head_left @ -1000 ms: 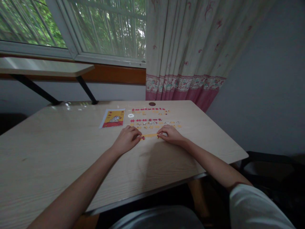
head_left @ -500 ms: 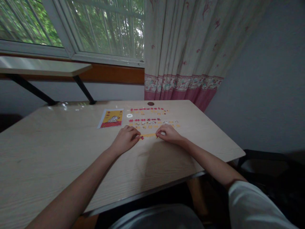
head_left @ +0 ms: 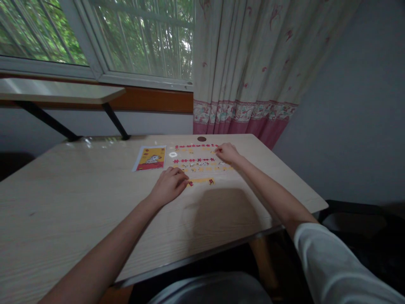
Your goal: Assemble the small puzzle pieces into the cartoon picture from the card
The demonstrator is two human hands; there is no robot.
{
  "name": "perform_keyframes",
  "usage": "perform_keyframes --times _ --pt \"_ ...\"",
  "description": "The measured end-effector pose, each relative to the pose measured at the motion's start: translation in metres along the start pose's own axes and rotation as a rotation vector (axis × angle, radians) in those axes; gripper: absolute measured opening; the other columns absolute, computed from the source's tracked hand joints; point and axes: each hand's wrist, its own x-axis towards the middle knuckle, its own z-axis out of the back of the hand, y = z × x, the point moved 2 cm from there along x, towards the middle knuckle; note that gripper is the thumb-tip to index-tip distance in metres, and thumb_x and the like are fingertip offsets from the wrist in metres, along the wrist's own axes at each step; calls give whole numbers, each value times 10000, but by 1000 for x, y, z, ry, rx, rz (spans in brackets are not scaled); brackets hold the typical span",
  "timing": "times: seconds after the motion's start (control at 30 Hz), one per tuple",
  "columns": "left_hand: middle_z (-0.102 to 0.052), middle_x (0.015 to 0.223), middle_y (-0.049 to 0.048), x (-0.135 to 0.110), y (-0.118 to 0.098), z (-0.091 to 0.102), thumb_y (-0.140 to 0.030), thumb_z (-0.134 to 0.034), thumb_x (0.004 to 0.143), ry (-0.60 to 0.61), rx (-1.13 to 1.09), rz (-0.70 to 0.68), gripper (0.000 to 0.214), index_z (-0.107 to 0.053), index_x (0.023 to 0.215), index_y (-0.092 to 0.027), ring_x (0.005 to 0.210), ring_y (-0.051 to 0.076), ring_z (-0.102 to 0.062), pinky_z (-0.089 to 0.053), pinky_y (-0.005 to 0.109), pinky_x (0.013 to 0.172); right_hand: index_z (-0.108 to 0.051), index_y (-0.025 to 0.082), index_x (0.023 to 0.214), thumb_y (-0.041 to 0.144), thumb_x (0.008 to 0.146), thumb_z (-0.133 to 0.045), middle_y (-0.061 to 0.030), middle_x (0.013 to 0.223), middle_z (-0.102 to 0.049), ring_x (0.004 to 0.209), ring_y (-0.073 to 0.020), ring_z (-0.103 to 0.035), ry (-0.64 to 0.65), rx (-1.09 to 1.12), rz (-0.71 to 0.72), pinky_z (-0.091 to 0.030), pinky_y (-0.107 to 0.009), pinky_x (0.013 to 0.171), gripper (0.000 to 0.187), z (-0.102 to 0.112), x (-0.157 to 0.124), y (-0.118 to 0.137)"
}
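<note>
One end of the yellow strip [head_left: 201,180] on the bench [head_left: 158,240] is now uncovered, the right hand [head_left: 228,153] having moved beside the far red pieces [head_left: 198,146], leaving only the left hand [head_left: 171,184] at its left end; whether either grip is closed, I cannot tell.

Window [head_left: 145,46] beside a patterned, pink-hemmed curtain [head_left: 249,63]; pale shelf [head_left: 57,90] on black supports [head_left: 115,120]; greyish wall [head_left: 354,118] at right

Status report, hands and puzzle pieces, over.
Left hand at near yellow strip, left end. Right hand at far puzzle rows, right end. Picture sheet left, out of the way.
</note>
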Motion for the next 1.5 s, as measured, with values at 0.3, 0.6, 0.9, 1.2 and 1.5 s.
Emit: perform_keyframes --times 0.3,0.6,0.9,1.2,1.5 --pt "-629 935 85 1 0 1 -305 -491 860 -18 -28 -8 227 -683 894 -190 880 232 -531 -411 395 804 -701 231 929 321 776 -617 -79 1003 -669 960 -230 -568 120 -9 -43 -421 -316 807 196 -13 27 4" --pt "-637 936 90 -1 -1 2 -267 -479 866 -14 -30 -27 226 -684 911 -183 902 236 -530 -411 395 812 -646 199 911 246 736 -646 -48 930 -683 840 -177 -587 152 42 -48 -398 -249 713 182 -8 29 7" --pt "-641 916 81 3 -25 8 -261 -496 857 -45 -112 -14 205 -677 919 -190 899 229 -530 -416 382 814 -662 174 883 264 851 -510 -42 855 -680 788 -143 -570 -12 439 279 -398 -272 748 180 13 -47 28" --pt "-662 703 21 8 -59 -3 -230 -566 797 -41 -394 81 133 -693 762 -210 733 185 -563 -425 315 703 -662 168 849 429 746 -641 -14 724 -625 627 -98 -535 120 1053 231 -427 -228 591 281 -12 -107 55" --pt "-646 648 24 8 -49 -12 -283 -578 745 -85 -632 290 159 -702 722 -186 611 152 -545 -411 267 569 -664 195 843 403 788 -607 -21 725 -627 618 -111 -526 -210 946 212 -429 -250 596 223 -10 -111 62"
